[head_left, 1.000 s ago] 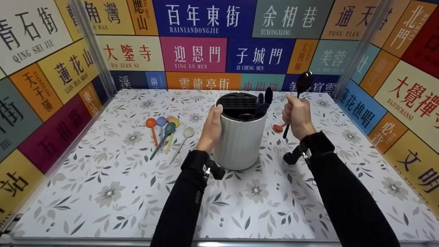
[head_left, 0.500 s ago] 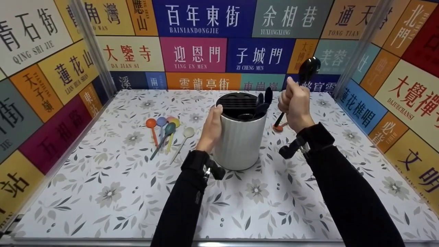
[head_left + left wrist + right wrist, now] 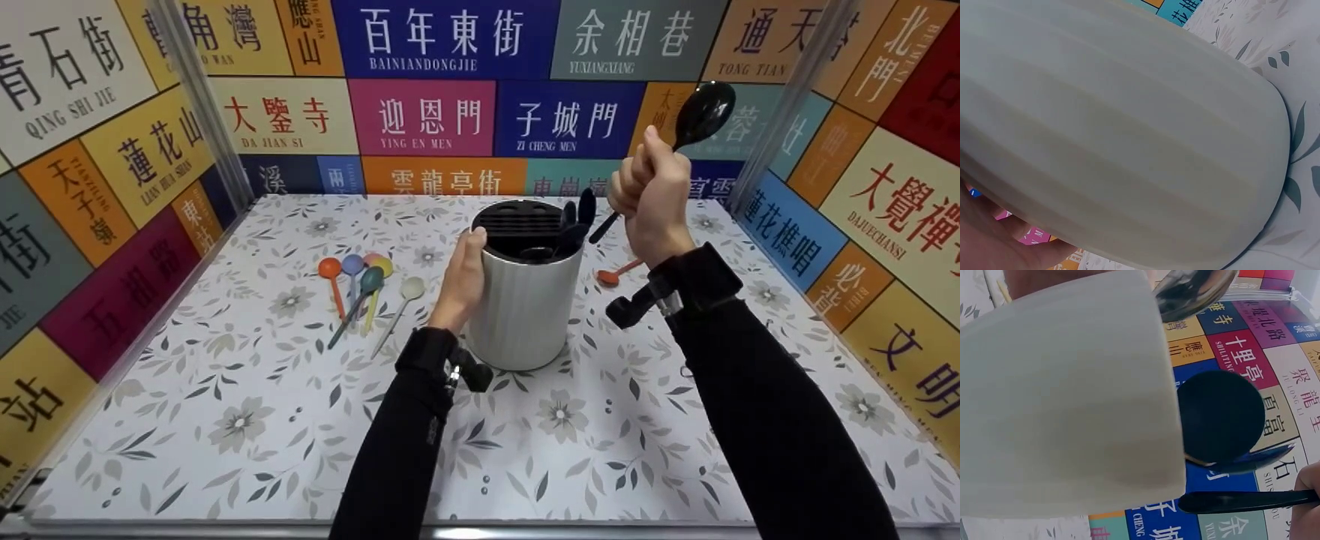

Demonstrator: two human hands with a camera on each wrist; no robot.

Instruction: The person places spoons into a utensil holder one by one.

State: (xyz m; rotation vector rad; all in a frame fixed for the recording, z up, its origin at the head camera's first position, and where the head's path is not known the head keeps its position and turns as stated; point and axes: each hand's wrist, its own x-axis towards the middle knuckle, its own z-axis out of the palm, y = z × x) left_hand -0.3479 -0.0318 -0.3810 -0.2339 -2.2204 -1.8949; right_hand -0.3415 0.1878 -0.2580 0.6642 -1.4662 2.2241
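A white ribbed utensil holder (image 3: 525, 315) with a black slotted insert stands upright on the table. My left hand (image 3: 463, 281) holds its left side, thumb at the rim. Several dark spoons (image 3: 576, 219) stick up at its right edge. My right hand (image 3: 652, 187) grips a black spoon (image 3: 705, 112) by the handle, up in the air to the right of the holder. The spoon's bowl points up and right, and its handle end slants down towards the holder. In the right wrist view, that handle (image 3: 1247, 500) comes close to the holder's top edge.
An orange-red spoon (image 3: 608, 278) lies right of the holder. On the left lie an orange spoon (image 3: 329, 268), a blue-purple spoon (image 3: 352, 265), a dark green spoon (image 3: 371, 281), a yellow spoon (image 3: 382, 267) and a beige spoon (image 3: 412, 289). Sign-covered walls enclose the floral table (image 3: 300, 465).
My right hand has risen with the black spoon and tilted it, so its handle end now points left towards the holder. My left hand and the holder have stayed put.
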